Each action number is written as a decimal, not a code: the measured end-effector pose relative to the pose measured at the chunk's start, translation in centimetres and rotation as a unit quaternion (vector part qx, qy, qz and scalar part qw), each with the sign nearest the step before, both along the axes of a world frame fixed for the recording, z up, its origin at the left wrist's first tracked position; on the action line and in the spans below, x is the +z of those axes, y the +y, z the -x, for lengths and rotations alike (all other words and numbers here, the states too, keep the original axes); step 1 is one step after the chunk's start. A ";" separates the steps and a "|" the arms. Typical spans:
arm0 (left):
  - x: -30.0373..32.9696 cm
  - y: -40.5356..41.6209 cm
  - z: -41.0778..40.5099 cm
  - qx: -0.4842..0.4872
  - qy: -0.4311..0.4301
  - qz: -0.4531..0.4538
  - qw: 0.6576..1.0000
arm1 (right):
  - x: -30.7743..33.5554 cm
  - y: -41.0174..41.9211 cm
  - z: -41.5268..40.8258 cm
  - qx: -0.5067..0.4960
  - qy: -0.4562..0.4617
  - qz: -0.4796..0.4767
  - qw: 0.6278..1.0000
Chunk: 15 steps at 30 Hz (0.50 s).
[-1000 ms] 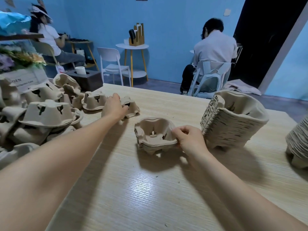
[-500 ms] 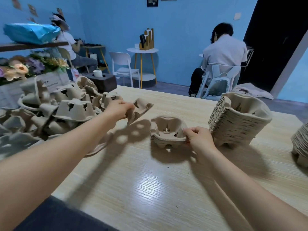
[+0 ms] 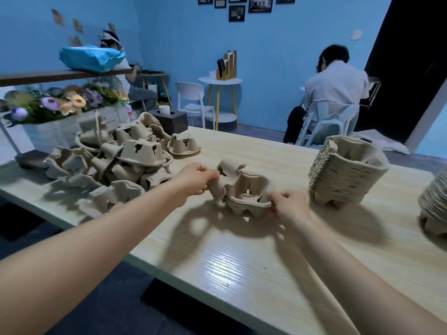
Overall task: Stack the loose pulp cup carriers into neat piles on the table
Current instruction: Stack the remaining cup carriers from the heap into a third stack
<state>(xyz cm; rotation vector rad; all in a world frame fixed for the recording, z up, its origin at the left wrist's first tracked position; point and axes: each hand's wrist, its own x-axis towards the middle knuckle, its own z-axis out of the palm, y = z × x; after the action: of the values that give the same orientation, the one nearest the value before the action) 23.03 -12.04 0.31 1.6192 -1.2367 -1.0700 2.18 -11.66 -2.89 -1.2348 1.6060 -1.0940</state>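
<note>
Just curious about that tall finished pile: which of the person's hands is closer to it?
Right. The right hand is beside the tall pile, apart from it; the left hand is farther left.

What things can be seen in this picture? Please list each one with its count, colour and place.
loose carriers: many, tan, heaped at table's left
small pile: one, tan, table centre, held by right hand
tilted carrier: one, tan, held over the small pile's left edge
tall pile: one, tan, table's right
second pile: one, tan, cut off at right edge
table: one, pale wood, foreground
flower box: one, white with mixed flowers, far left
blue bundle: one, on a dark shelf, upper left
seated people: two, backs turned, behind the table
white chair: one, by the blue wall
left hand: grip on the tilted carrier
right hand: grip on the small pile's right rim
</note>
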 end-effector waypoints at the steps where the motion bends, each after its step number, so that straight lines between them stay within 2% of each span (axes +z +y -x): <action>1: 0.0 0.4 0.2 -0.006 -0.026 -0.003 1.000 | -0.1 0.2 -0.1 0.004 -0.005 -0.002 1.000; 5: 0.3 1.5 1.4 -0.028 -0.155 -0.010 0.988 | 0.0 0.7 -0.4 0.010 0.004 -0.002 1.000; 9: -0.3 1.9 2.4 -0.022 -0.298 0.034 0.954 | 0.1 0.7 -0.6 0.000 0.006 -0.001 1.000; 15: -0.6 2.1 1.8 0.001 -0.358 0.095 0.929 | -0.3 0.6 -0.3 0.007 0.003 0.003 1.000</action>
<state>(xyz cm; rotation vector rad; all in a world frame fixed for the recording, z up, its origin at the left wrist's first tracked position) 21.27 -9.90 -0.26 1.9200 -1.7332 -0.3186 2.45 -11.03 -3.21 -1.2515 1.5972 -1.0877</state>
